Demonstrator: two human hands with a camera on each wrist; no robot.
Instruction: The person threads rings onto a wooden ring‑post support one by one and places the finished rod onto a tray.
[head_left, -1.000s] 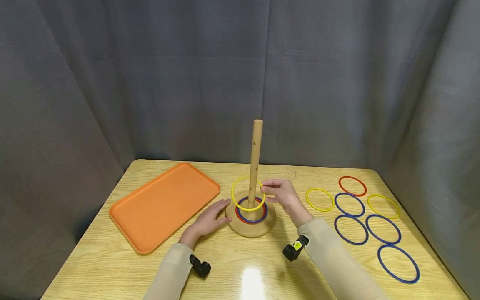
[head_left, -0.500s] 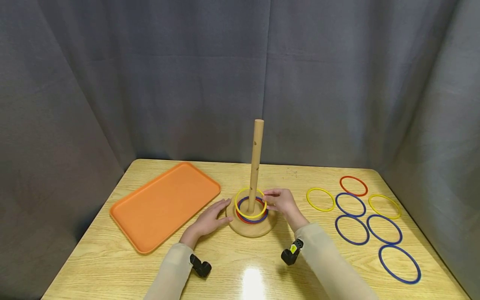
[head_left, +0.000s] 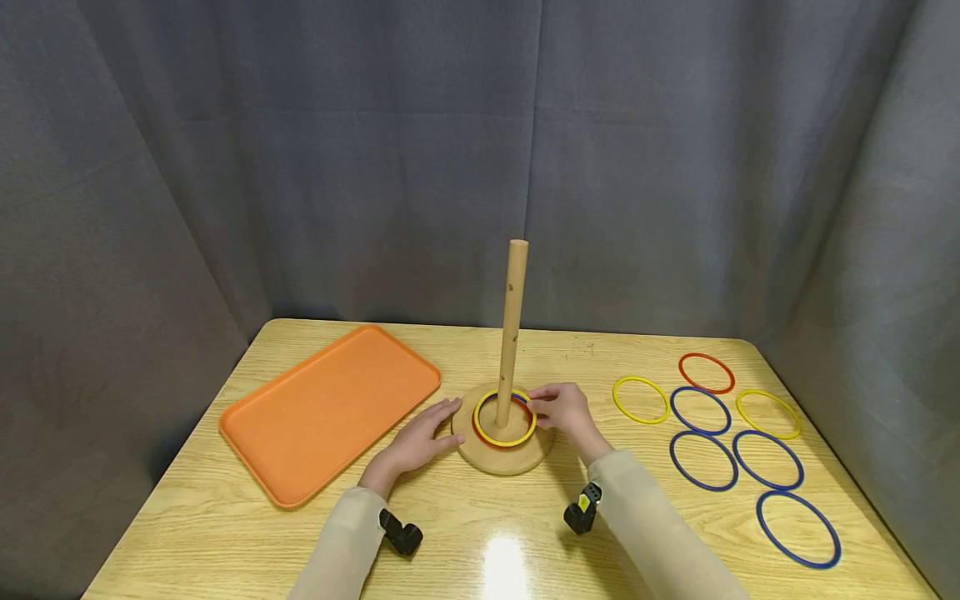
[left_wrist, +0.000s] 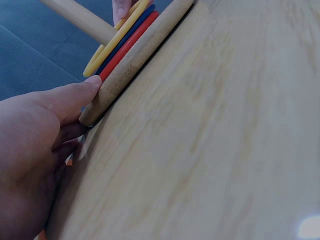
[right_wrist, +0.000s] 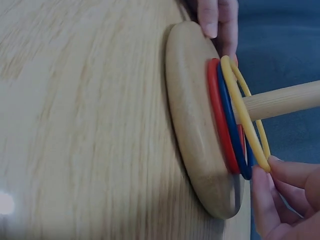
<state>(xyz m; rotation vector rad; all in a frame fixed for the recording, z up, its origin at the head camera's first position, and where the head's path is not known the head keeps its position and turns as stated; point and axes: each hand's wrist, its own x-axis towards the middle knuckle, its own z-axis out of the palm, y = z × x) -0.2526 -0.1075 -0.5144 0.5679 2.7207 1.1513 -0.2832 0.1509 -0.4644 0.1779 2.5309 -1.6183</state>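
A wooden post [head_left: 512, 325] rises from a round wooden base [head_left: 501, 463] mid-table. A red ring [right_wrist: 218, 117] lies lowest around the post, with a blue ring [right_wrist: 227, 107] over it. Above them is a yellow ring [right_wrist: 242, 111], also around the post and slightly tilted. My right hand [head_left: 567, 411] pinches its right side between thumb and fingers. My left hand [head_left: 416, 442] rests against the base's left edge, fingers extended and thumb touching the rim in the left wrist view. From the head, the yellow ring mostly covers the blue one.
An orange tray [head_left: 330, 412] lies at the left. On the right lie two yellow rings [head_left: 619, 406], a red ring [head_left: 707, 355] and several blue rings [head_left: 693, 432]. A grey curtain [head_left: 405, 167] stands behind the table.
My right hand has lowered the yellow ring along the post, from above the base down to the blue and red rings. The left hand stays at the base.
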